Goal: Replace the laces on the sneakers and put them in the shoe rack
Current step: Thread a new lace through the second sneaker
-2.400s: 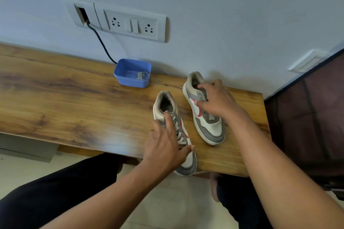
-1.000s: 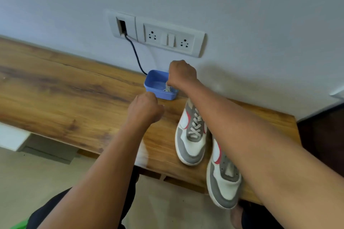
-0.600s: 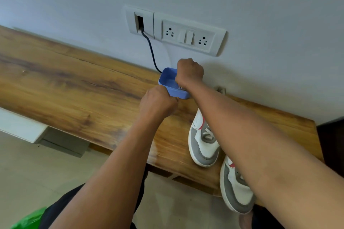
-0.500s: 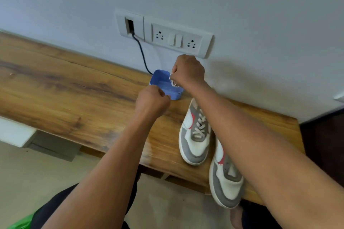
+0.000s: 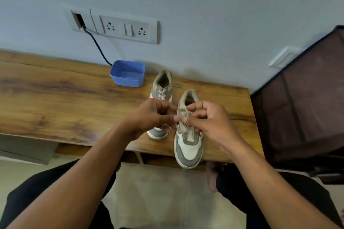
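Blue tub (image 5: 127,73): 11 o'clock on the desk (image 5: 55,98). Laced sneaker (image 5: 162,91): 12 o'clock of the left hand (image 5: 150,117). Left hand and right hand (image 5: 208,121) pinch the bundled lace (image 5: 183,115) above the unlaced sneaker (image 5: 189,147), likely to untangle it for threading

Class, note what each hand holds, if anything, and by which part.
A pale lace bundle above the nearer sneaker: the left hand pinches its left side, the right hand its right side.
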A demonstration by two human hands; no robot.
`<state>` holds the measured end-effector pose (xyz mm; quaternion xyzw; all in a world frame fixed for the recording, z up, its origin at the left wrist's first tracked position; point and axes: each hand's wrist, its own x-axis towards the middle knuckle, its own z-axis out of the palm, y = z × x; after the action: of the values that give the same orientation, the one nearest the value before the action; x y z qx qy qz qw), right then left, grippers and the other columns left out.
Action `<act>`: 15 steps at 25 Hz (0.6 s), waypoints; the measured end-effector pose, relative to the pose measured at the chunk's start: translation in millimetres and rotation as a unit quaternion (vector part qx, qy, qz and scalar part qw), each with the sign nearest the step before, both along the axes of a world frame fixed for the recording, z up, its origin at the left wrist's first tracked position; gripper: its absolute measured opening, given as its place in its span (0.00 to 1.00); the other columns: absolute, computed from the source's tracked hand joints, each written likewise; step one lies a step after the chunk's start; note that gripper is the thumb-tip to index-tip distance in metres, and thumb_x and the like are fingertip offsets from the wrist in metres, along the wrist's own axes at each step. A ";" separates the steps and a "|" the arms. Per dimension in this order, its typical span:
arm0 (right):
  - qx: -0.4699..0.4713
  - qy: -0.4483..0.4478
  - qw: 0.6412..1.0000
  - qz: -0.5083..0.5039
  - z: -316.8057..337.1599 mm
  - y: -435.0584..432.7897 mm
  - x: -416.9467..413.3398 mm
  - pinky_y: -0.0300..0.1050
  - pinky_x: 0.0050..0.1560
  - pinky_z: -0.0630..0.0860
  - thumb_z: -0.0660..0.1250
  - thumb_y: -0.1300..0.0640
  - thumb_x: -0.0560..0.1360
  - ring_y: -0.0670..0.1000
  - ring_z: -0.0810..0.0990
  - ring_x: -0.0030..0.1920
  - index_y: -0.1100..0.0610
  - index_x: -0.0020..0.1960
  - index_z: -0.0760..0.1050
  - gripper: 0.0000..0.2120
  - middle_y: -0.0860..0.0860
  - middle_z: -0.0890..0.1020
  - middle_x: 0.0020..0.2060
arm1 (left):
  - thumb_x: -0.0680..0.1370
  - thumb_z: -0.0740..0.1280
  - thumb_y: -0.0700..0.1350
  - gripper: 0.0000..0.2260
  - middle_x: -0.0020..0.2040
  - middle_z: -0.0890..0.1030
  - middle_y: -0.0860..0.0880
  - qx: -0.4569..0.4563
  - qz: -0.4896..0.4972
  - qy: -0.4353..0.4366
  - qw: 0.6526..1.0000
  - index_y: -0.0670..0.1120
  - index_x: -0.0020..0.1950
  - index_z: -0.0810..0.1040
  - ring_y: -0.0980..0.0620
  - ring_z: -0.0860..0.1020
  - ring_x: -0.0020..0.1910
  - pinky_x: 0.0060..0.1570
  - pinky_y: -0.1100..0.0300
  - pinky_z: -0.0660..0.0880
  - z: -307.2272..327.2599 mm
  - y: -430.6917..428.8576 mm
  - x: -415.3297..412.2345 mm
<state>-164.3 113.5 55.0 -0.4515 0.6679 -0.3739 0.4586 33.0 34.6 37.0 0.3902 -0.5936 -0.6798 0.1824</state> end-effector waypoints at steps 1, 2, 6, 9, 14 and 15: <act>0.018 -0.005 1.000 0.015 -3.4 5.9 -7.7 0.44 0.39 0.80 0.79 0.63 0.74 0.49 0.87 0.41 0.56 0.56 0.82 0.13 0.52 0.89 0.42 | 0.76 0.74 0.35 0.09 0.44 0.85 0.35 -0.011 -0.022 -0.029 0.999 0.37 0.55 0.83 0.47 0.83 0.39 0.40 0.57 0.82 -1.3 4.0 -1.2; 0.033 -0.003 0.999 0.035 -5.0 9.3 -15.3 0.46 0.41 0.82 0.78 0.64 0.74 0.51 0.87 0.42 0.57 0.57 0.82 0.13 0.53 0.89 0.42 | 0.76 0.74 0.33 0.06 0.43 0.85 0.36 -0.019 -0.045 -0.057 0.997 0.36 0.52 0.83 0.47 0.83 0.38 0.40 0.57 0.83 -1.4 6.4 -2.2; 0.030 0.000 0.996 0.084 -3.6 8.9 -39.7 0.48 0.47 0.84 0.76 0.68 0.74 0.50 0.88 0.42 0.59 0.53 0.85 0.10 0.56 0.89 0.41 | 0.77 0.72 0.32 0.01 0.39 0.85 0.38 -0.025 -0.165 -0.161 0.973 0.36 0.46 0.82 0.48 0.84 0.37 0.41 0.57 0.83 2.8 5.2 -7.0; 0.066 0.018 0.981 0.182 5.8 10.1 -49.1 0.48 0.47 0.84 0.78 0.65 0.74 0.51 0.88 0.42 0.60 0.51 0.86 0.07 0.54 0.89 0.40 | 0.76 0.72 0.32 0.02 0.39 0.85 0.40 -0.004 -0.232 -0.224 0.947 0.37 0.44 0.82 0.48 0.83 0.39 0.42 0.56 0.83 1.7 0.0 -3.6; 0.167 0.067 0.923 0.339 5.2 27.6 -57.8 0.51 0.50 0.81 0.77 0.66 0.74 0.50 0.87 0.44 0.60 0.53 0.85 0.08 0.54 0.89 0.42 | 0.76 0.73 0.34 0.03 0.43 0.87 0.45 -0.017 -0.278 -0.147 0.949 0.37 0.49 0.85 0.53 0.83 0.43 0.50 0.62 0.78 8.0 4.0 2.4; 0.174 0.075 0.921 0.340 4.1 31.6 -58.6 0.50 0.48 0.83 0.76 0.66 0.74 0.50 0.88 0.44 0.60 0.53 0.85 0.08 0.53 0.89 0.43 | 0.77 0.72 0.34 0.04 0.43 0.87 0.43 -0.010 -0.271 -0.125 0.954 0.36 0.50 0.85 0.52 0.83 0.44 0.51 0.62 0.77 9.0 6.2 3.4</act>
<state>-222.9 145.1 59.1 -0.5914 0.5610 -0.0387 0.5779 36.4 40.8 46.0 0.2946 -0.7021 -0.6433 -0.0801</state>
